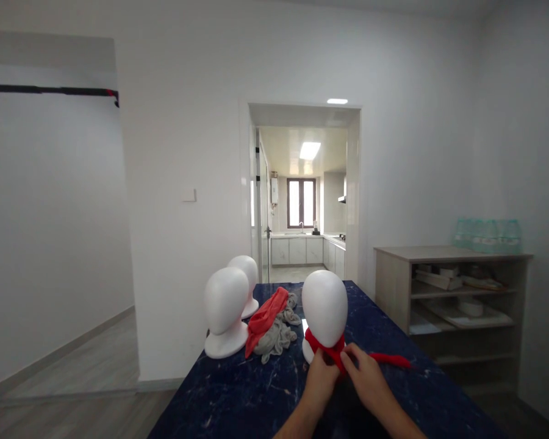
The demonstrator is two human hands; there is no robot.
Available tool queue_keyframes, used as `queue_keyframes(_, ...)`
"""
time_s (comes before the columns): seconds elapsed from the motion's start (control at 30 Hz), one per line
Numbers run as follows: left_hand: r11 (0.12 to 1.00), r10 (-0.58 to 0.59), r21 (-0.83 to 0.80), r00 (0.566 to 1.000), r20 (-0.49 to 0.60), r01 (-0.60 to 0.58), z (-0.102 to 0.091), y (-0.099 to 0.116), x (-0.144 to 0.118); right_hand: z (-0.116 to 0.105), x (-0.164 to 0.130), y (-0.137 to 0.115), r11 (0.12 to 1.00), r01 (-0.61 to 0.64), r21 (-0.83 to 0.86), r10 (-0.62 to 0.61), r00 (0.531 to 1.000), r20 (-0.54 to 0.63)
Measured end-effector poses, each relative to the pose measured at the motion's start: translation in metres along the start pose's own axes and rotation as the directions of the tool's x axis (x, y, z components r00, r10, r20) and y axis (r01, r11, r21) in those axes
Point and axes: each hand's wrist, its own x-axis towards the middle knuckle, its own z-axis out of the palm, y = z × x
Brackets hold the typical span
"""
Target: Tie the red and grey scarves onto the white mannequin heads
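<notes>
Two hands are brought to the front of one red scarf (333, 352), which is drawn across the neck of the nearest white head (324, 308); whether it is closed behind cannot be seen. In the left hand (322, 373) the cloth appears to be pinched between thumb and fingers; at the right hand (365, 371) thumb and forefinger are set at the scarf's edge, but whether cloth is caught cannot be told. The step seems to be the fastening or settling of the scarf, so an even, light pull from both sides would be best used, since the head looks light and could be tipped. Its base (307, 352) should be kept flat on the bench (251, 399). The loose end, laid out to the right, should be kept untwisted and within reach. Farther left, the coral cloth (268, 314) and grey cloth (277, 338) are heaped together, with two bare heads beyond, and can be left undisturbed.
</notes>
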Motion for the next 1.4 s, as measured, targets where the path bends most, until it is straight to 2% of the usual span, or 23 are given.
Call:
queue_keyframes(0.1,1.000,0.009,0.006,0.999,0.032,-0.009,0.000,0.001,-0.005,0.009,-0.002,-0.008,1.000,0.001,0.021,-0.003,0.994,0.109)
queue_keyframes(0.2,0.999,0.038,0.017,0.999,0.023,-0.039,0.001,0.002,-0.009,0.014,0.002,-0.006,0.984,-0.040,0.175,0.008,0.983,0.181)
queue_keyframes(0.27,0.998,0.057,0.034,0.998,0.004,-0.057,0.001,0.003,-0.010,0.016,0.006,0.001,0.963,-0.073,0.260,0.024,0.982,0.186)
queue_keyframes(0.37,0.998,0.047,0.053,0.997,-0.057,-0.044,0.000,0.005,-0.007,0.015,0.013,0.018,0.955,-0.102,0.277,0.070,0.990,0.125)
queue_keyframes(0.47,0.998,-0.009,-0.062,0.994,-0.105,0.003,-0.004,0.004,-0.003,0.010,0.016,0.032,0.984,-0.117,0.137,0.113,0.993,0.032)
queue_keyframes(0.57,0.960,-0.108,-0.270,0.986,-0.130,0.070,-0.006,0.001,-0.001,0.003,0.015,0.038,0.985,-0.076,-0.158,0.068,0.996,-0.059)
queue_keyframes(0.63,0.915,-0.165,-0.391,0.975,-0.147,0.096,-0.006,0.000,-0.002,0.000,0.013,0.036,0.950,-0.019,-0.312,0.003,0.999,-0.049)
queue_keyframes(0.73,0.862,-0.210,-0.495,0.965,-0.154,0.108,-0.005,0.000,-0.003,-0.001,0.008,0.027,0.903,0.066,-0.424,-0.067,0.998,0.012)
queue_keyframes(0.8,0.842,-0.218,-0.526,0.968,-0.125,0.122,-0.004,0.001,-0.004,0.001,0.004,0.018,0.913,0.119,-0.391,-0.104,0.993,0.061)
queue_keyframes(0.87,0.833,-0.212,-0.536,0.974,-0.081,0.137,-0.003,0.002,-0.005,0.003,-0.003,0.010,0.952,0.152,-0.264,-0.126,0.986,0.112)
queue_keyframes(0.93,0.830,-0.201,-0.540,0.978,-0.053,0.141,-0.002,0.004,-0.006,0.006,-0.011,0.007,0.981,0.158,-0.117,-0.138,0.977,0.161)
queue_keyframes(1.0,0.827,-0.203,-0.543,0.978,-0.042,0.148,-0.002,0.005,-0.008,0.010,-0.021,0.008,0.989,0.137,-0.046,-0.126,0.973,0.196)
queue_keyframes(1.17,0.815,-0.210,-0.554,0.978,-0.014,0.167,-0.003,0.006,-0.009,0.009,-0.041,0.020,0.982,0.095,-0.164,-0.070,0.985,0.155)
queue_keyframes(1.3,0.813,-0.188,-0.565,0.982,-0.020,0.145,-0.002,-0.001,-0.009,-0.015,-0.052,0.014,0.968,0.212,-0.136,-0.189,0.968,0.166)
queue_keyframes(1.4,0.817,-0.190,-0.559,0.981,-0.031,0.141,-0.001,-0.005,-0.008,-0.032,-0.058,0.008,0.979,0.190,-0.077,-0.174,0.970,0.171)
